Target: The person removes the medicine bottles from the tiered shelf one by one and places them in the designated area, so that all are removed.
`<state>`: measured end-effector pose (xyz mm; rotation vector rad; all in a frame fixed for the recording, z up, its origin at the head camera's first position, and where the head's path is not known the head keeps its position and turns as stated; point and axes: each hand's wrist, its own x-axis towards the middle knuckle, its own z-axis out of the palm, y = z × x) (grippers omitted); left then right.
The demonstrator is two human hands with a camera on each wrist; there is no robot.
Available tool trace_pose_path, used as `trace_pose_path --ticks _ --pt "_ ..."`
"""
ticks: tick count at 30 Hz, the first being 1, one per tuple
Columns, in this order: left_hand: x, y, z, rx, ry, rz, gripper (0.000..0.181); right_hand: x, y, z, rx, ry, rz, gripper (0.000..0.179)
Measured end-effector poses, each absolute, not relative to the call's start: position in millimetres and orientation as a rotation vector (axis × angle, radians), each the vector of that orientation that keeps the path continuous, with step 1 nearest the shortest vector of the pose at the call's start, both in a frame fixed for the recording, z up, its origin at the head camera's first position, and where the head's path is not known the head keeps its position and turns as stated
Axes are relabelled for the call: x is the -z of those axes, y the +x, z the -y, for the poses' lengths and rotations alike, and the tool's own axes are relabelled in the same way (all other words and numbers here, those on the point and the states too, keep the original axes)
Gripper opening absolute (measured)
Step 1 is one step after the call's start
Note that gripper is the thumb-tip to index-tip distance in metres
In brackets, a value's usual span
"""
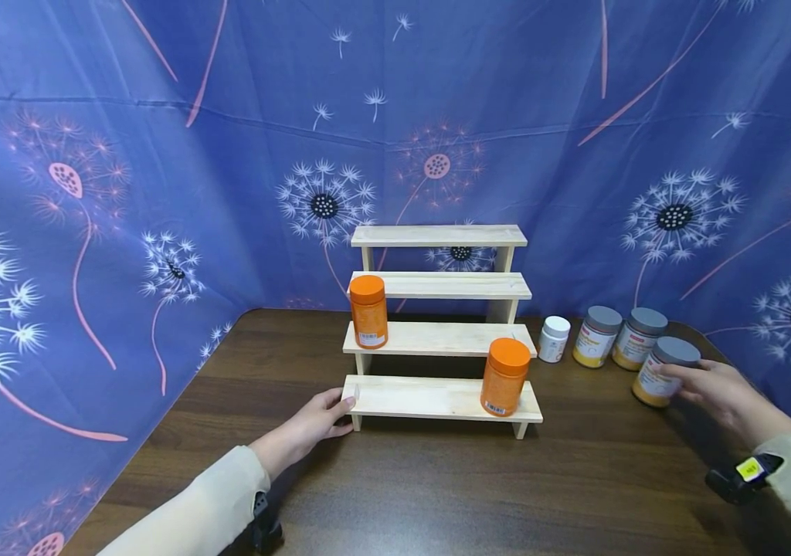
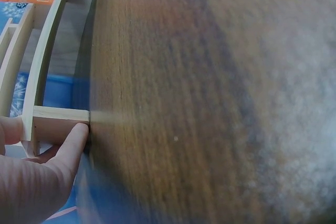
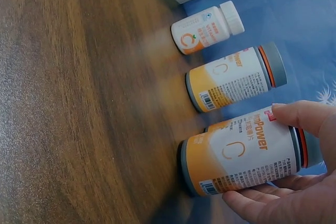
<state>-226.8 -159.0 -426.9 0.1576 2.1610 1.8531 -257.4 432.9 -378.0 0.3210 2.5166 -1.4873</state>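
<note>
My right hand grips the nearest grey-lidded jar round its sides, right of the wooden rack. I should keep it upright and off the jar behind, my left hand lightly pinching the rack's bottom step.

The dark brown wood-grain table bears a four-step shelf of pale wood, its lowest step touching the left hand, with an orange lidded jar on the second step above that hand and a matching orange jar at the lowest step's far end. Beyond the right hand, leftward, stand two grey-lidded, white-and-yellow jars and a small white bottle.
</note>
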Motion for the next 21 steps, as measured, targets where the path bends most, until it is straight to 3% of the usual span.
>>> trace_pose_path --ticks 21 --pt "426.6 -225.7 158.4 -1.872 0.142 -2.166 0.044 382.5 -259.4 -435.7 1.602 0.385 -2.404 0.106"
